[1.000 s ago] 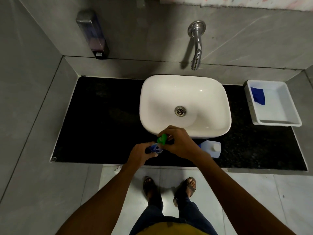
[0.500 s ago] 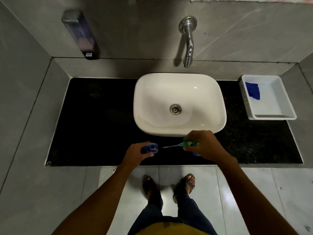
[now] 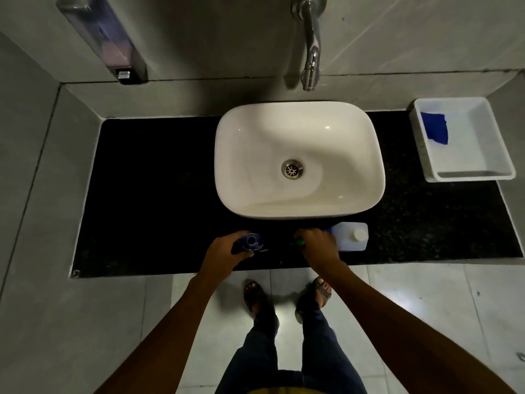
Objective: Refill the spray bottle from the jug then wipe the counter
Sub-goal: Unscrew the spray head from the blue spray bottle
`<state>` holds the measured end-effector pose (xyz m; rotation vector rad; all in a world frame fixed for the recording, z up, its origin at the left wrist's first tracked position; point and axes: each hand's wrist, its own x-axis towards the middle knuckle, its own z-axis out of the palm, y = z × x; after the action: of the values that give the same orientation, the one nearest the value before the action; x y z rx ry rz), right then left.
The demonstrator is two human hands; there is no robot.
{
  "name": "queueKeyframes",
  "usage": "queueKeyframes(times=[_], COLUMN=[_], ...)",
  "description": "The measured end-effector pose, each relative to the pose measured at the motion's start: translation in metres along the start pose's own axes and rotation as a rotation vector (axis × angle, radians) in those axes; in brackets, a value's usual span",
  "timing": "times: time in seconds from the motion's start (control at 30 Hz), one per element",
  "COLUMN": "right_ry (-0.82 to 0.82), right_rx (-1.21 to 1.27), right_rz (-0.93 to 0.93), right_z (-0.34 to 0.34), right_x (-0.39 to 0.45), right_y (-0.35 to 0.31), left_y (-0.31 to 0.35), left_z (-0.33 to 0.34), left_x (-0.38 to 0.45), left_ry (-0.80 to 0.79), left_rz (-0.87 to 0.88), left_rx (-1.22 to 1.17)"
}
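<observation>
- I see my left hand (image 3: 227,251) at the front edge of the shiny black stone counter (image 3: 159,194). Its fingers are wrapped around the small blue plastic spray bottle (image 3: 250,242).
- The bottle stands on the counter, just in front of the big white bowl sink (image 3: 299,159). Its round mouth is open and faces up.
- My right hand (image 3: 318,244) is closed on the green spray top (image 3: 299,242). The hand rests low on the counter, a little apart from the bottle. Most of the top is hidden under my fingers.
- The see-through plastic jug with a white cap (image 3: 350,236) lies just beside my right hand, touching it or nearly so. I cannot tell which.
- A dark blue cloth (image 3: 434,127) sits in the white plastic tray (image 3: 494,155) at the far right of the counter, well apart from my hands.
</observation>
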<state>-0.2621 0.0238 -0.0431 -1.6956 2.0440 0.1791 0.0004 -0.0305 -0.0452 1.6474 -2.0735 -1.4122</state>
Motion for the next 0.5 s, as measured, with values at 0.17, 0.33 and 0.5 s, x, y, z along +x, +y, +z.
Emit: queueKeyframes(times=[0.17,0.33,0.5], right_ry=[0.014,0.062,0.192], right_rx=[0.026,0.143,0.333], right_rz=[0.014,-0.022,-0.049], right_z=[-0.002,-0.017,-0.037], right_x=[0.002,-0.008,-0.041], right_y=[-0.005,-0.012,-0.017], left_y=[-0.005,-0.010,-0.016], left_z=[0.007,0.022,0.048], left_x=[-0.007,-0.025,-0.058], left_ry=[0.005,0.114,0.302], left_rz=[-0.003,-0.100,-0.389], left_rx=[-0.001,-0.059,-0.084])
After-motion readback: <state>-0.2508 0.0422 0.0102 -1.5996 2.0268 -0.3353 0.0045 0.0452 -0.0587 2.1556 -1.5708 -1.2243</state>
